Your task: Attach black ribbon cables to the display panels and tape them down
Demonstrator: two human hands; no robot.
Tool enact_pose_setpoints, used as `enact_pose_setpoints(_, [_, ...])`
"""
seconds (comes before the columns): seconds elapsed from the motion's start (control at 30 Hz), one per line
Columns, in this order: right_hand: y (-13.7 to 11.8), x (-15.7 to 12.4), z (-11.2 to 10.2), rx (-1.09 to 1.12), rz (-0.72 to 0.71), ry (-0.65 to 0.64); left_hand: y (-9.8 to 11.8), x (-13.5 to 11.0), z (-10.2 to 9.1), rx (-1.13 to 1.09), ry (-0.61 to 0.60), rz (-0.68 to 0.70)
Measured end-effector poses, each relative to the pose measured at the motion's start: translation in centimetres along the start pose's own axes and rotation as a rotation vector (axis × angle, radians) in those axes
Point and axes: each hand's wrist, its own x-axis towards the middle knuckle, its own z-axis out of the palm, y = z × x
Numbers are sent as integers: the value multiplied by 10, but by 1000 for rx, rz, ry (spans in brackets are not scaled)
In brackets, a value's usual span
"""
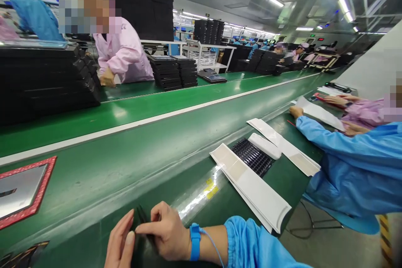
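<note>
At the bottom of the head view, my right hand [168,230] is closed around a thin dark tool, which looks like black tweezers [142,214], blurred and pointing up and to the left. A blue wrist strap [195,241] with a thin cord circles my right wrist. My left hand [121,240] is just to the left, its fingers stretched out and nothing visible in them. The right forefinger comes close to the left thumb; whether they touch I cannot tell. Under both hands is the dark green bench top [94,238].
White strip sheets [251,184] and a black gridded tray [253,157] lie to the right. On the left, a panel in a red frame [47,180] rests on the green conveyor [176,134]. A co-worker in blue [348,150] sits at right; another in pink [125,50] stands across.
</note>
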Motion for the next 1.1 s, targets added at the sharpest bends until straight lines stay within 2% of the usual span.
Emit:
enact_pose_setpoints(0.13, [-10, 1, -15, -94, -89, 43, -2, -5, 8, 29, -41, 44])
enact_pose_setpoints(0.33, [-18, 3, -25, 39, -200, 79, -1, -7, 10, -29, -55, 54])
enact_pose_setpoints(0.5, [-13, 4, -28, 46, -229, 185, -3, -10, 10, 1, -73, 137])
enact_pose_setpoints(0.57, [-11, 4, -28, 22, -246, 244, -4, -9, 9, 104, -89, 220])
enact_pose_setpoints(0.7, [-8, 4, -27, -52, -266, 333, -2, -3, 3, 481, -116, 396])
enact_pose_setpoints(0.83, [-7, 4, -25, -75, -254, 347, 0, 10, -5, 699, -121, 459])
enact_pose_setpoints(0.93, [-3, 7, -26, -72, -242, 348, 0, 17, -8, 691, -124, 508])
enact_pose_setpoints(1.1, [13, 17, -30, -109, -242, 353, 1, 18, -8, 531, -142, 569])
